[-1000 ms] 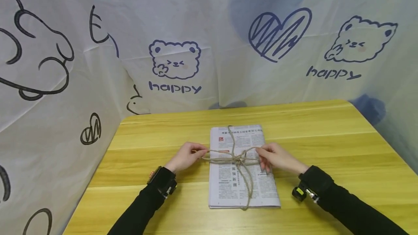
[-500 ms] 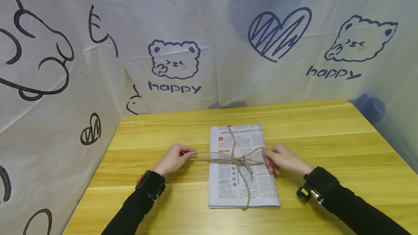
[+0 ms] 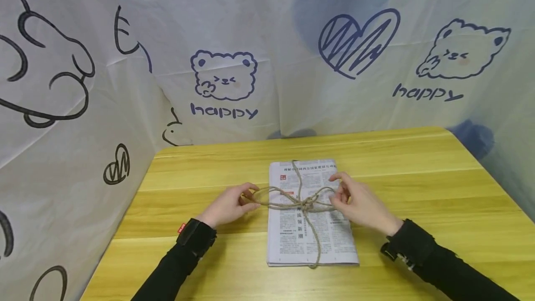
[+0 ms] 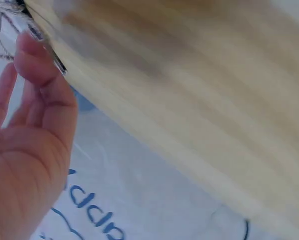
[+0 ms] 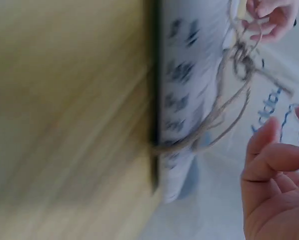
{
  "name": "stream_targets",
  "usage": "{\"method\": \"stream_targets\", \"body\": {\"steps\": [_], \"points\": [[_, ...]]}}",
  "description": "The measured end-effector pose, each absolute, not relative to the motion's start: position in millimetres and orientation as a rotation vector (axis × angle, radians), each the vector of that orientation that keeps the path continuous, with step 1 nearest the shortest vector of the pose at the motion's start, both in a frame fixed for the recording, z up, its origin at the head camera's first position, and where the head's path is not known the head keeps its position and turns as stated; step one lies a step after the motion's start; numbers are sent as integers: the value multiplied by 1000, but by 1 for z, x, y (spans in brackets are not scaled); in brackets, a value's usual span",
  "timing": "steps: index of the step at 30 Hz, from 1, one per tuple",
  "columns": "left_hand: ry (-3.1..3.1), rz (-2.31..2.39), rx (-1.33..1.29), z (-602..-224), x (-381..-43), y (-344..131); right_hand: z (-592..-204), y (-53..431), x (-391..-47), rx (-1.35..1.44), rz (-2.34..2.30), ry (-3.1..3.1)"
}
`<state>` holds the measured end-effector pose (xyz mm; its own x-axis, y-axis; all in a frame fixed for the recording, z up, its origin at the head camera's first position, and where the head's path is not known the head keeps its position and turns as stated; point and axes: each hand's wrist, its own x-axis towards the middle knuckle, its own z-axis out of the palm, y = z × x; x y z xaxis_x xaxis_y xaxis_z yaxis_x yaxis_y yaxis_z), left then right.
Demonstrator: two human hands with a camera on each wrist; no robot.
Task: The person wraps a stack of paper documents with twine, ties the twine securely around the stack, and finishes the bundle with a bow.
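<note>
A flat stack of folded newspapers [image 3: 288, 245] lies on the table, bound crosswise with brown twine [image 3: 318, 240]. The twine is knotted at the middle, with loops spreading left and right. My left hand [image 3: 230, 206] is at the stack's left side, thumb and fingers parted around the end of the left loop. My right hand [image 3: 361, 203] is at the right edge beside the right loop, index finger lifted. In the right wrist view, the right hand's fingers [image 5: 277, 162] are bent loosely, apart from the twine [image 5: 219, 117]. The left wrist view shows the left thumb [image 4: 37, 62] near blurred twine.
The yellow wood-grain table [image 3: 200, 166] extends around the stack on all sides. Behind and to the left hangs a white cloth [image 3: 288, 82] with drawn bears, hearts and lettering. Black straps with small devices [image 3: 196, 238] sit on both wrists.
The left hand first drew the twine outward to the left, then moved back toward the stack and parted its fingers. The right hand has released the right loop. The left loop now bulges wider.
</note>
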<state>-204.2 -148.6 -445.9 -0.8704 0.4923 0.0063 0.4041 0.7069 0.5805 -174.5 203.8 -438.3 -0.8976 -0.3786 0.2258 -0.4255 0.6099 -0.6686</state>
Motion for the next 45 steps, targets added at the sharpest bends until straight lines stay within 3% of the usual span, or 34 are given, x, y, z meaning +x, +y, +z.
{"method": "stream_targets", "body": {"steps": [4,13,26,33,39,45], "points": [[2877,728,836,-446,-204,-143,-438,190,-178,880,1005,-2757],[2974,470,991,-451,-206,-122,-443,181,-185,949,1096,-2799],[2903,462,996,-455,-209,-126,-446,240,-170,1011,1480,-2851],[2957,340,1270,-456,-209,-126,-444,261,-169,1047,1111,-2992],[2938,559,1207,-450,-209,-123,-437,255,-166,985,807,-3059],[2889,616,1227,-443,-208,-113,-435,223,-167,942,570,-2709]]}}
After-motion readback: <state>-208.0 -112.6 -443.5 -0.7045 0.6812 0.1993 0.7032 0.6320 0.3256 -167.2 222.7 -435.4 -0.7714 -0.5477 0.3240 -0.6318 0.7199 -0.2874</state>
